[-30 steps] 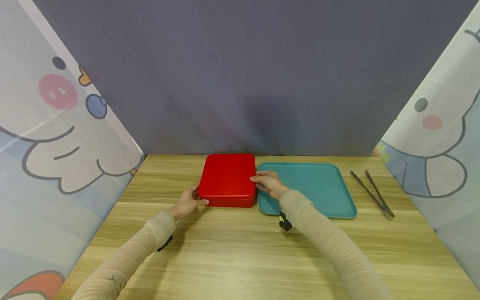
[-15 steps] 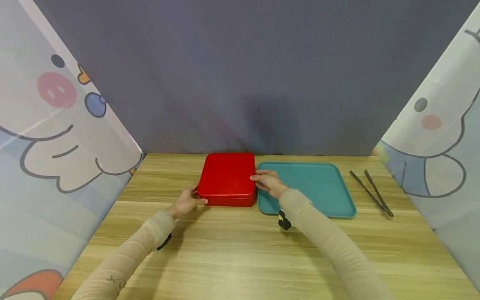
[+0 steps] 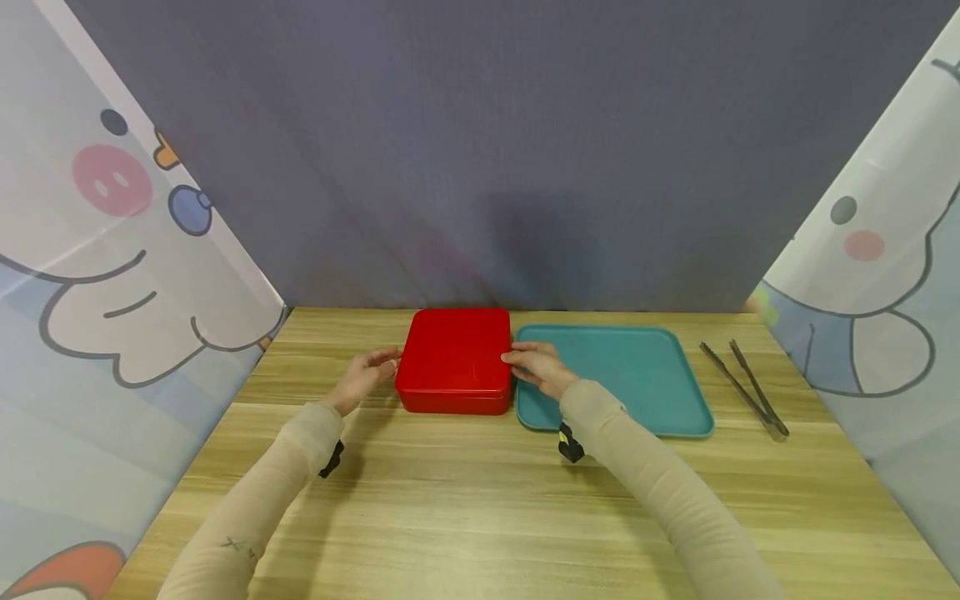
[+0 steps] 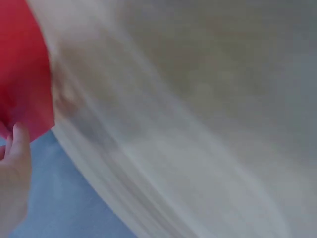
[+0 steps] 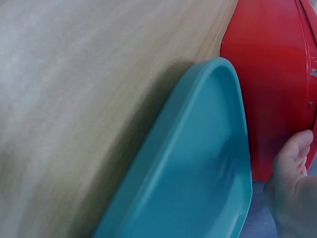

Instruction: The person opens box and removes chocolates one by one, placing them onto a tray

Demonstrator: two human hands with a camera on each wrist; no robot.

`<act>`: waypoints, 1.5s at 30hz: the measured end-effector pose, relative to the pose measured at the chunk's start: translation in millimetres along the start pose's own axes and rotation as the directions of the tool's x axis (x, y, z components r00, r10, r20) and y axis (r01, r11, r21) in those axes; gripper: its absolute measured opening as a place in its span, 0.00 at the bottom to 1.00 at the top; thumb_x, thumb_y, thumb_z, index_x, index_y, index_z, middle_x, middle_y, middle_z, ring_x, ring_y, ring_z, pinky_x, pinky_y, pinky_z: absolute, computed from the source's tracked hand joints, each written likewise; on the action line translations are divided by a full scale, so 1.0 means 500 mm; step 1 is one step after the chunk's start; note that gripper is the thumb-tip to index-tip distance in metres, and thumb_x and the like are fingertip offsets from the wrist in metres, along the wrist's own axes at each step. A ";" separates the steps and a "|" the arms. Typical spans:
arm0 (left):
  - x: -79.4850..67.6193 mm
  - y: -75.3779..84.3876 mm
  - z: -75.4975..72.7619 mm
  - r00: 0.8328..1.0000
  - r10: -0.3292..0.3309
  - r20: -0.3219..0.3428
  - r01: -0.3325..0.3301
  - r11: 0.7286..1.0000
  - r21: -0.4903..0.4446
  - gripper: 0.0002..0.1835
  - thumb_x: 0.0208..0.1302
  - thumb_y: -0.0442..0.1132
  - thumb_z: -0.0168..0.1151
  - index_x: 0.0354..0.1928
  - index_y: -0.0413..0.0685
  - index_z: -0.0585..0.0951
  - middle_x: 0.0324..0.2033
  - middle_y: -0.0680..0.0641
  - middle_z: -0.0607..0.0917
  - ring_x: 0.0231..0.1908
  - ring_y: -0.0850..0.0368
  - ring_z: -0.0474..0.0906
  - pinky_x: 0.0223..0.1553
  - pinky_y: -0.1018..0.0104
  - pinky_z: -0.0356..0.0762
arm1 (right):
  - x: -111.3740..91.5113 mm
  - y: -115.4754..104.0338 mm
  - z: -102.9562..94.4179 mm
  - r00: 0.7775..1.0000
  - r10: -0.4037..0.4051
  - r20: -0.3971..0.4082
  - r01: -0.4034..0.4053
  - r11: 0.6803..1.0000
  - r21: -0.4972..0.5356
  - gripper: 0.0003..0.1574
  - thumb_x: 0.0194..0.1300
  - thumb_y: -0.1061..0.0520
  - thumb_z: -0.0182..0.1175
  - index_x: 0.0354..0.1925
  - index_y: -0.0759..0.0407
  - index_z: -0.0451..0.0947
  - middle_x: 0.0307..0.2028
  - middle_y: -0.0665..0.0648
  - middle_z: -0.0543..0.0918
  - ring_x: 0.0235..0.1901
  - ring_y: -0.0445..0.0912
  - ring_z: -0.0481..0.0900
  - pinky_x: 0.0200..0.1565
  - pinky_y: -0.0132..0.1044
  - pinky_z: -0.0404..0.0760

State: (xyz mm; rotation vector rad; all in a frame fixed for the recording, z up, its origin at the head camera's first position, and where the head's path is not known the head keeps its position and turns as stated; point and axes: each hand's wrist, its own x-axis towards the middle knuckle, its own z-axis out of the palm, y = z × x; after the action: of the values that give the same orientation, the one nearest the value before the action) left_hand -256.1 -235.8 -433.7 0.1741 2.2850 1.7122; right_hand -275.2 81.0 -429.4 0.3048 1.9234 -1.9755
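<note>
A red lidded box [image 3: 457, 350] stands on the wooden table, its lid on. My left hand [image 3: 360, 379] is at the box's left side, the fingers reaching toward its wall and touching or almost touching it. In the left wrist view, part of the left hand [image 4: 15, 173] shows near a corner of the red box [image 4: 25, 89]. On the opposite side my right hand [image 3: 542, 368] rests its thumb and fingers against the box's right edge. The right wrist view has the right hand [image 5: 292, 183] with a fingertip by the lid seam of the box [image 5: 272, 74].
A teal tray [image 3: 622, 367] lies close along the box's right side, partly under my right forearm. Farther right is a pair of metal tongs [image 3: 750, 392], spread apart. A grey wall panel [image 3: 510, 167] rises behind the wooden table [image 3: 465, 517].
My left hand has slid away from the front left corner, farther back along the box's left side, and its thumb has left the front face. The right hand and box stay put.
</note>
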 end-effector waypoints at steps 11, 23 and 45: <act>0.045 0.020 0.014 0.988 -0.123 -0.091 0.117 0.990 -0.073 0.29 0.68 0.40 0.50 0.67 0.36 0.58 0.65 0.36 0.62 0.64 0.45 0.61 0.64 0.57 0.62 | 0.001 0.005 -0.003 1.000 0.002 0.023 -0.002 1.000 0.001 0.32 0.58 0.63 0.61 0.61 0.61 0.67 0.56 0.60 0.74 0.49 0.47 0.75 0.53 0.37 0.76; 0.057 0.034 0.026 0.973 -0.137 -0.183 0.131 0.990 -0.048 0.29 0.65 0.35 0.54 0.67 0.38 0.61 0.64 0.37 0.64 0.63 0.45 0.64 0.62 0.56 0.65 | -0.010 -0.001 -0.004 0.999 -0.031 0.043 0.031 0.999 -0.008 0.33 0.60 0.64 0.59 0.63 0.63 0.64 0.58 0.61 0.71 0.53 0.50 0.73 0.56 0.40 0.74; 0.039 0.070 0.016 0.962 -0.130 -0.240 0.105 0.988 -0.116 0.28 0.61 0.35 0.59 0.64 0.40 0.67 0.60 0.37 0.70 0.42 0.65 0.77 0.56 0.65 0.72 | -0.034 -0.034 -0.010 0.996 -0.074 0.042 0.074 0.997 0.018 0.31 0.58 0.65 0.60 0.60 0.64 0.67 0.50 0.57 0.75 0.39 0.41 0.79 0.56 0.42 0.74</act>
State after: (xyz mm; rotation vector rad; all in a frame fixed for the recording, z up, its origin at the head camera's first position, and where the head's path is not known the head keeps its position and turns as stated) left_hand -274.9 -213.1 -405.5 -0.2042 2.3139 1.8735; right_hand -266.9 88.0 -407.5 0.1972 1.9192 -2.0284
